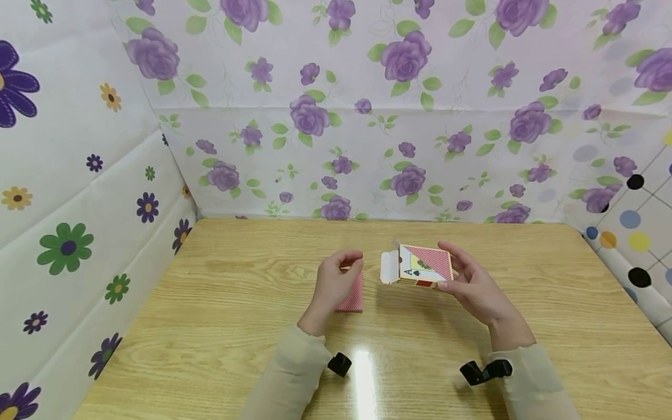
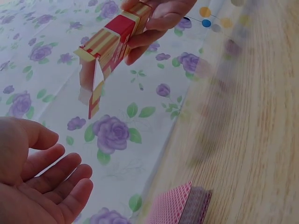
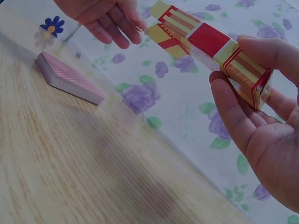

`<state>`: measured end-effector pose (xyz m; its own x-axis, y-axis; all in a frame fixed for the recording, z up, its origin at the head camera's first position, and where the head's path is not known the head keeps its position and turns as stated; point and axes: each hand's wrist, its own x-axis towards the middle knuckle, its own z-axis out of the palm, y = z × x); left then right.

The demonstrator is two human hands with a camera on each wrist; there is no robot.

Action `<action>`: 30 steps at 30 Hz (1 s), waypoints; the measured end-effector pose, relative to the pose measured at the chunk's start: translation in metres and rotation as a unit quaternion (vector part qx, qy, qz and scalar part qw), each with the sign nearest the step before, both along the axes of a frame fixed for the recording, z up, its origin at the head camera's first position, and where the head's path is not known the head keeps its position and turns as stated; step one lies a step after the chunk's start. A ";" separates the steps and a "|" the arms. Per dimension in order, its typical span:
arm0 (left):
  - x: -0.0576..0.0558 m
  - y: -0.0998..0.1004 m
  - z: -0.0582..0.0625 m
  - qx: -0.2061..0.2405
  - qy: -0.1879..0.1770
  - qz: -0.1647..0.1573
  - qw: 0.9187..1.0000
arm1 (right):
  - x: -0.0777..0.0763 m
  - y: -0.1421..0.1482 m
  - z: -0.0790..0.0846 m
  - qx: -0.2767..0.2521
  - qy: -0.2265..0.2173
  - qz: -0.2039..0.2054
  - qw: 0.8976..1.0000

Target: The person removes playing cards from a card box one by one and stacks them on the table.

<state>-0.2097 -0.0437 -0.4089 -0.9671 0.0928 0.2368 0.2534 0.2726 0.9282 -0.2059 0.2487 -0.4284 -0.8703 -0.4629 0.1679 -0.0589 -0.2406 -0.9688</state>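
Note:
In the head view my right hand (image 1: pixel 480 289) grips a playing card box (image 1: pixel 426 263) by its closed end, above the table. Its flap (image 1: pixel 389 267) hangs open toward the left, and an ace of spades is printed on the top face. My left hand (image 1: pixel 336 284) hovers with fingers loosely bent and nothing between them. Under and beside it, a deck of playing cards (image 1: pixel 354 294) with red patterned backs lies stacked on the table, partly hidden by the hand. The right wrist view shows the thumb and fingers on opposite sides of the box (image 3: pixel 210 39).
The wooden table (image 1: pixel 220 326) reaches back to a wall cloth (image 1: pixel 367 151) printed with purple roses. At the left stands a white cloth (image 1: pixel 105 204) with coloured flowers, at the right one with coloured dots (image 1: pixel 630 219). Black straps with cameras (image 1: pixel 485 371) sit at the wrists.

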 end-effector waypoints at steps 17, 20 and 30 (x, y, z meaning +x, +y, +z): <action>0.007 0.013 0.001 0.072 -0.010 -0.035 0.997 | 0.000 -0.001 -0.002 -0.008 -0.013 0.005 1.000; 0.013 0.014 0.010 0.073 -0.015 -0.048 0.996 | 0.000 -0.001 -0.001 -0.008 -0.015 0.004 1.000; 0.030 0.014 0.031 0.069 -0.027 -0.080 0.994 | 0.000 -0.003 -0.001 0.002 -0.011 0.004 1.000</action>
